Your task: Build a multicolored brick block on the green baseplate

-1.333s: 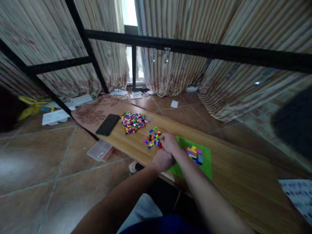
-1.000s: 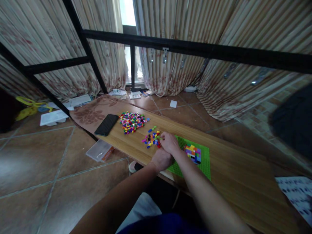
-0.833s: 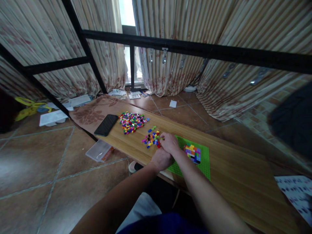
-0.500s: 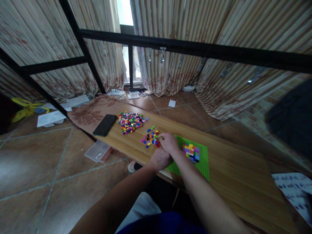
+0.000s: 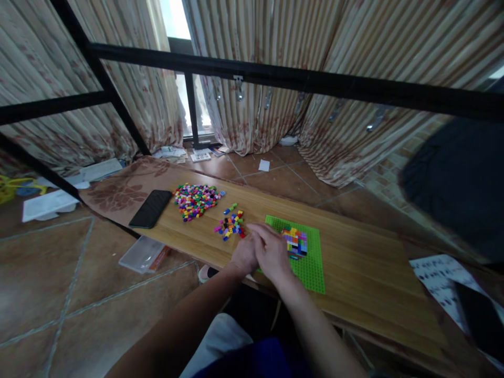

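Hands: right hand (image 5: 272,253) back-up over the left edge of the green baseplate (image 5: 313,268), fingers loosely curled; whether it pinches a brick cannot be told. Left hand (image 5: 243,255) pressed against it, largely hidden, grip unreadable. Small brick cluster (image 5: 230,226) just beyond the fingertips. Multicoloured build (image 5: 296,242) on the baseplate, just beside the right hand. Wooden board (image 5: 370,294): near edge under the wrists, plain wood right of the baseplate. Brick pile (image 5: 195,195) and phone (image 5: 150,208) further left. Clear plastic box (image 5: 142,254) on the floor, contents indistinct.

Daylight from the blown-out window gap (image 5: 173,18) far behind the wooden table (image 5: 366,294) leaves the room dim. The left hand (image 5: 243,255) and right hand (image 5: 271,254) at the table's near edge look soft. The black bar (image 5: 299,79) above the table bows with lens distortion; the dark shape (image 5: 460,184) right of it is blurred.
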The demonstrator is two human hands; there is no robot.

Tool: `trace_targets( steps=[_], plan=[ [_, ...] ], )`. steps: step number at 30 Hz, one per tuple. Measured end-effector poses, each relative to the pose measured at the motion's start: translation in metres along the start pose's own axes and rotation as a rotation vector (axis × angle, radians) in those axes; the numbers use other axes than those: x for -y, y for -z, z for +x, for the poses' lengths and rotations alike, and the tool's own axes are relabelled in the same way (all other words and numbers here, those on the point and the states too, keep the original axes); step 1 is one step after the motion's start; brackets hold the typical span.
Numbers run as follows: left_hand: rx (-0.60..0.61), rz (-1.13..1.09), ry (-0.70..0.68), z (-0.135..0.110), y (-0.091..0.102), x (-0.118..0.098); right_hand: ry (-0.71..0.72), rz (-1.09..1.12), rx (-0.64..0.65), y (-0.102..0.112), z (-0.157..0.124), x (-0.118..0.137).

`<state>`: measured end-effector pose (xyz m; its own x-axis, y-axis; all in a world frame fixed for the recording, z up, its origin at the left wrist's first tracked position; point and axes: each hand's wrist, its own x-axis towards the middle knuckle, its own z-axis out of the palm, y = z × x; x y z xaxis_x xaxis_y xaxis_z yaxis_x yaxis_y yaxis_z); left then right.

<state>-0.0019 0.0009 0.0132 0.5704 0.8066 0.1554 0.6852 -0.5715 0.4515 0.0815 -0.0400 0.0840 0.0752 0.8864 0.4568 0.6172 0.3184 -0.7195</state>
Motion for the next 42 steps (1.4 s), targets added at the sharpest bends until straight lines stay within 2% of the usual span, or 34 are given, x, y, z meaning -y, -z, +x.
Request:
trace_targets(
  steps=[4, 7, 10, 13, 17, 25, 42],
  plan=[
    [0.098, 0.106, -0.043, 0.001, 0.009, -0.005, -0.108, -0.041, -0.145, 0.047, -0.029, -0.013],
    [0.147, 0.149, -0.018, 0.002, 0.013, -0.007, -0.246, -0.080, -0.216, 0.081, -0.040, -0.040],
    [0.146, 0.162, -0.031, 0.003, 0.015, -0.008, -0.324, -0.078, -0.227, 0.100, -0.040, -0.069],
    [0.136, 0.166, -0.032, 0.002, 0.015, -0.008, -0.332, -0.033, -0.172, 0.101, -0.032, -0.089],
    [0.129, 0.176, -0.033, 0.002, 0.014, -0.007, -0.345, 0.022, -0.084, 0.090, -0.021, -0.098],
    [0.139, 0.178, -0.027, 0.003, 0.013, -0.007, -0.378, 0.058, 0.004, 0.092, -0.012, -0.099],
    [0.150, 0.170, -0.024, 0.003, 0.012, -0.006, -0.353, -0.118, 0.105, 0.094, -0.009, -0.099]
  ],
)
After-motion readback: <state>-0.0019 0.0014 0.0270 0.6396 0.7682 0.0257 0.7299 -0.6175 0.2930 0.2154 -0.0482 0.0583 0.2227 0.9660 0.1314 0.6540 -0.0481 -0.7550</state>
